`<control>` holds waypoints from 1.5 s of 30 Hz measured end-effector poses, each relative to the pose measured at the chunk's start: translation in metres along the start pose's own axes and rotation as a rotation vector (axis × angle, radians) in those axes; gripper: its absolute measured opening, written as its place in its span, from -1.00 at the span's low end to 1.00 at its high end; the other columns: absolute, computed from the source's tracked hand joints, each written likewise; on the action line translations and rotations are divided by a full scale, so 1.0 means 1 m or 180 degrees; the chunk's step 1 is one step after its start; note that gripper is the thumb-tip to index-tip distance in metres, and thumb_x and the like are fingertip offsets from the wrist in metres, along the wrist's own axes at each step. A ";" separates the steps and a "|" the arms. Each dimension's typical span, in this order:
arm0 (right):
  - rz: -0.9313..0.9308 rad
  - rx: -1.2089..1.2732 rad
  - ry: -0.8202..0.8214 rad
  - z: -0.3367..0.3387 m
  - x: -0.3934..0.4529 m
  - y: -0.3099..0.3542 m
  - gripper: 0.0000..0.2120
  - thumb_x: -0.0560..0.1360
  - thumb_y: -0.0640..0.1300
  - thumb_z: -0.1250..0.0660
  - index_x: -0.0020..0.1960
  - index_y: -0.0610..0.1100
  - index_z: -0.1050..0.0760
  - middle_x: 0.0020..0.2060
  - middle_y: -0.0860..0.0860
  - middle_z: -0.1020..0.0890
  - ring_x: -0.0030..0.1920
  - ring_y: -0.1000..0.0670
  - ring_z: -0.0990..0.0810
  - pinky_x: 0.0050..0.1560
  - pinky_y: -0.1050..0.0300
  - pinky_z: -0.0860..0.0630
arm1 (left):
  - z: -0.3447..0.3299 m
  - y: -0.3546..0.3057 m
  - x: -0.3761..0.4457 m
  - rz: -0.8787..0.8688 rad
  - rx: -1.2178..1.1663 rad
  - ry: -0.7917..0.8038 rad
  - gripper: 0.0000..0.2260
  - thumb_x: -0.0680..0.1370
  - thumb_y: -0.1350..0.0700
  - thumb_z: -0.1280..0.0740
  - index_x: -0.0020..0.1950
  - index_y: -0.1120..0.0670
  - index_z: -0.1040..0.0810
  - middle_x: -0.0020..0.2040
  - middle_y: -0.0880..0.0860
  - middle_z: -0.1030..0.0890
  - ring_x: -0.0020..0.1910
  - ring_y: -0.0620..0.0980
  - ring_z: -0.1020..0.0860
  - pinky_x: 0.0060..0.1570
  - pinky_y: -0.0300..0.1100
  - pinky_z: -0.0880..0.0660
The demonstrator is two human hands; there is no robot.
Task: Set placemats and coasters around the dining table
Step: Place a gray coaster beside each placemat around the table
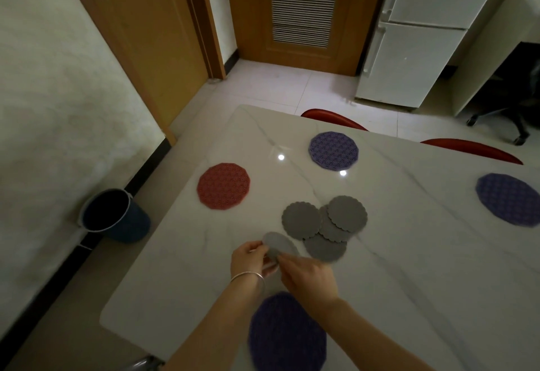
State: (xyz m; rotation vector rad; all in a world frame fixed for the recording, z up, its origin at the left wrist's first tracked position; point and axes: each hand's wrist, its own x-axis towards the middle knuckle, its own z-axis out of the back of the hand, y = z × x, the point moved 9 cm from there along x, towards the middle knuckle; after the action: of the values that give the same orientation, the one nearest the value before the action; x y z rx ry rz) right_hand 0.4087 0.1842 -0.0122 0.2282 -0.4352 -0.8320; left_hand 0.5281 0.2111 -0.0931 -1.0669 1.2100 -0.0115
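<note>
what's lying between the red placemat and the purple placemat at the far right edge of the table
In the head view, a cluster of four grey coasters lies between the red placemat and the far-right purple placemat, on otherwise bare marble table.

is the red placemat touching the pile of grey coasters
Apart. The head view shows bare marble table between the red placemat and the nearest of the grey coasters.

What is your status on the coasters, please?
Left hand and right hand both hold one grey coaster. Four coasters piled mid-table. Nothing in the way.
</note>
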 end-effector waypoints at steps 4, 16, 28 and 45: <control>-0.0152 0.0009 0.0087 -0.005 0.009 -0.015 -0.84 0.25 -0.19 -0.56 -0.23 -0.05 -0.62 -0.41 0.05 -0.64 -0.49 0.03 -0.56 -0.61 0.24 -0.43 | 0.016 -0.001 0.007 -0.0030 0.0158 -0.0132 -0.84 0.47 0.42 -0.26 0.00 0.28 -0.55 -0.11 0.28 -0.61 -0.20 0.21 -0.61 -0.31 0.03 -0.62; -0.0286 -0.1231 0.1739 -0.065 0.052 -0.087 -0.57 0.57 -0.13 -0.17 0.42 -0.09 -0.20 0.37 -0.15 -0.37 0.24 -0.14 -0.48 -0.02 -0.01 -0.55 | 0.050 0.004 0.009 0.0045 -0.0052 -0.0205 -0.86 0.49 0.40 -0.27 -0.04 0.22 -0.54 -0.08 0.23 -0.58 -0.22 0.14 -0.58 -0.39 -0.04 -0.60; 0.0007 0.0035 0.0150 -0.013 0.021 0.014 -0.49 0.01 -0.22 -0.65 -0.05 -0.08 -0.66 -0.42 0.06 -0.65 -0.58 0.05 -0.53 -0.65 0.30 -0.33 | 0.034 -0.002 0.007 -0.0050 -0.0150 0.0002 -0.86 0.51 0.37 -0.27 -0.06 0.20 -0.57 -0.13 0.23 -0.64 -0.22 0.10 -0.63 -0.40 -0.05 -0.60; -0.1425 0.0202 0.0209 -0.009 0.020 -0.102 -0.61 0.52 -0.24 -0.27 0.35 -0.18 -0.40 0.37 -0.14 -0.41 0.36 -0.14 -0.36 0.28 -0.01 -0.38 | 0.032 -0.003 0.003 -0.0248 -0.0162 0.0028 -0.83 0.48 0.45 -0.27 -0.02 0.23 -0.49 -0.07 0.15 -0.55 -0.14 0.15 -0.57 -0.52 -0.07 -0.58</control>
State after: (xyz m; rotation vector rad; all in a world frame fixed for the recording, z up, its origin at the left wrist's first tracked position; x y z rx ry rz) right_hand 0.3570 0.1023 -0.0511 0.4199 -0.3531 -1.2461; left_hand 0.5555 0.2288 -0.0948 -1.1592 1.1814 -0.0460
